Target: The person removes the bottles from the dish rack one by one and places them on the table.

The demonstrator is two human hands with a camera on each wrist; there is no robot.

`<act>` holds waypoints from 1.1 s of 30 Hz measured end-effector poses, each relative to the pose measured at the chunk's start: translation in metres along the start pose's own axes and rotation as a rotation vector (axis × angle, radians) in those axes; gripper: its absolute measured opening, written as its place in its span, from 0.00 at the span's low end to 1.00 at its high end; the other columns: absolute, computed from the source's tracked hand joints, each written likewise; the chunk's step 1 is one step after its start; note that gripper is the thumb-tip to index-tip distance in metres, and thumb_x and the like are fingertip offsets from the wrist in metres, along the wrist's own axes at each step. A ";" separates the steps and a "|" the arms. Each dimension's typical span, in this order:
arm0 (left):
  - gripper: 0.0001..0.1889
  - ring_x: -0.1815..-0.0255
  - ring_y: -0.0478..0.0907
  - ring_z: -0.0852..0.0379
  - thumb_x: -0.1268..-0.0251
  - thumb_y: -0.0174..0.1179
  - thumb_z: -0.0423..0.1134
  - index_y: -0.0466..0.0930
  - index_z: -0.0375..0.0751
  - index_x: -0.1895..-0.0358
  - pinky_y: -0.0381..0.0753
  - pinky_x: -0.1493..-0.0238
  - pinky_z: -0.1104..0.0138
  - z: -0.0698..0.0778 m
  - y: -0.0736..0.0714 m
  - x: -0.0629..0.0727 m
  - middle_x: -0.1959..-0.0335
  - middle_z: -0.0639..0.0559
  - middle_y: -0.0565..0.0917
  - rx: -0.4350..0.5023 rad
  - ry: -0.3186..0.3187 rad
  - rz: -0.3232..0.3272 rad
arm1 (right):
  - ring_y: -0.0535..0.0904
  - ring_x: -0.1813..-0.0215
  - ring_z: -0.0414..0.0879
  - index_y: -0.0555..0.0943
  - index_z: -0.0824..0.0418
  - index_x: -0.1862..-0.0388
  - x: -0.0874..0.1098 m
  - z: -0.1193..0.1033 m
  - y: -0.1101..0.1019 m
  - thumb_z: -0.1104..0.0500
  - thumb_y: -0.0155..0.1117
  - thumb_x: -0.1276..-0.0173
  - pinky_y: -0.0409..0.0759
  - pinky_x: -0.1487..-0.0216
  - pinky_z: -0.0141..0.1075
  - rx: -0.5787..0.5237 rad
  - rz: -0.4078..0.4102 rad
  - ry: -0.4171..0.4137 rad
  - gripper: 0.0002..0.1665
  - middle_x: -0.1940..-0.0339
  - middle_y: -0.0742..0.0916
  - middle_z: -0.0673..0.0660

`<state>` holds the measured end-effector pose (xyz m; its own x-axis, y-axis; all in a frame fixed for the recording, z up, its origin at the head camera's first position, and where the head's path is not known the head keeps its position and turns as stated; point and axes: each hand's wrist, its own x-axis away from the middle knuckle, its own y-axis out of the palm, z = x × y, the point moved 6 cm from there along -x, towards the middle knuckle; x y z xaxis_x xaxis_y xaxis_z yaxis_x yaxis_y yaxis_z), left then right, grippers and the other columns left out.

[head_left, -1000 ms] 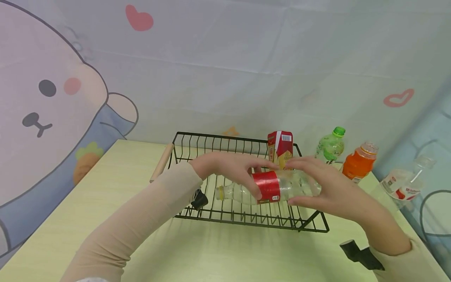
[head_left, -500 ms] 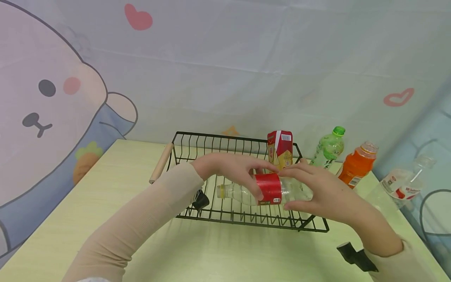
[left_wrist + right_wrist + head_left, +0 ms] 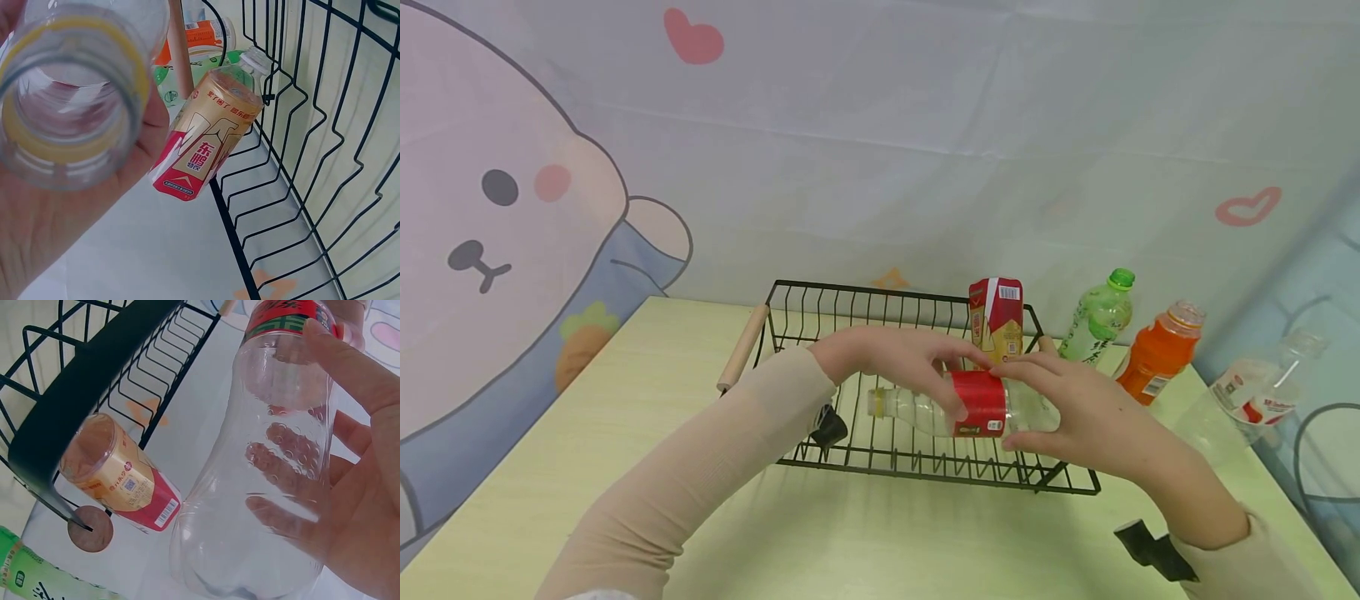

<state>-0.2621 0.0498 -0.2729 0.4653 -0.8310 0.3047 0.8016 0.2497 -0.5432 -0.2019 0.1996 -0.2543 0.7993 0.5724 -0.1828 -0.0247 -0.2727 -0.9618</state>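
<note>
A clear plastic bottle point(image 3: 979, 406) with a red label lies on its side over the black wire rack point(image 3: 880, 291), its uncapped mouth to the left. My left hand point(image 3: 898, 358) grips it around the label, thumb at the front. My right hand point(image 3: 1086, 412) holds the base end; in the right wrist view its thumb presses the label edge and its fingers show through the clear wall point(image 3: 212, 537). Ringed in yellow, the bottle's neck point(image 3: 134, 53) faces the left wrist camera. A red and gold bottle point(image 3: 997, 321) stands neck down at the rack's back right.
Right of the rack stand a green bottle point(image 3: 1101, 317), an orange bottle point(image 3: 1161, 354) and a clear bottle point(image 3: 1255, 392). The rack has a wooden handle point(image 3: 745, 346) at its left end. Behind the pale table point(image 3: 880, 542) hangs a printed cloth point(image 3: 880, 150).
My right hand has moved left along the clear bottle toward the label. The bottle has shifted slightly right. My left hand keeps its grip on it.
</note>
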 end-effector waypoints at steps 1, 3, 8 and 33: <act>0.37 0.44 0.72 0.54 0.45 0.67 0.46 0.62 0.52 0.30 0.81 0.50 0.60 0.000 0.000 0.000 0.45 0.54 0.74 0.003 0.000 0.002 | 0.65 0.32 0.69 0.75 0.55 0.37 0.000 0.000 0.000 0.45 0.78 0.50 0.75 0.46 0.62 -0.001 -0.002 0.004 0.42 0.41 0.81 0.54; 0.36 0.44 0.72 0.53 0.44 0.66 0.45 0.63 0.52 0.30 0.81 0.51 0.61 -0.001 0.000 -0.001 0.45 0.53 0.74 0.010 0.001 0.003 | 0.64 0.31 0.69 0.75 0.56 0.37 0.000 0.001 0.001 0.45 0.78 0.50 0.74 0.45 0.62 -0.001 -0.002 0.007 0.42 0.41 0.81 0.55; 0.34 0.44 0.72 0.54 0.42 0.65 0.43 0.64 0.49 0.32 0.80 0.49 0.60 -0.002 0.000 -0.002 0.45 0.52 0.75 0.029 0.007 0.001 | 0.66 0.32 0.69 0.75 0.56 0.37 0.000 0.000 0.000 0.46 0.78 0.49 0.75 0.46 0.60 0.007 0.014 -0.008 0.41 0.42 0.82 0.54; 0.34 0.49 0.76 0.52 0.40 0.65 0.46 0.63 0.50 0.31 0.82 0.58 0.64 -0.004 -0.021 -0.002 0.42 0.51 0.74 0.043 0.047 0.160 | 0.79 0.47 0.56 0.75 0.59 0.39 0.016 0.028 -0.024 0.52 0.79 0.50 0.81 0.55 0.55 -0.001 0.168 0.033 0.39 0.45 0.82 0.58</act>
<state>-0.2817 0.0445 -0.2650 0.5712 -0.8010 0.1791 0.7342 0.4010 -0.5478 -0.2051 0.2373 -0.2397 0.8034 0.4930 -0.3338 -0.1586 -0.3633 -0.9181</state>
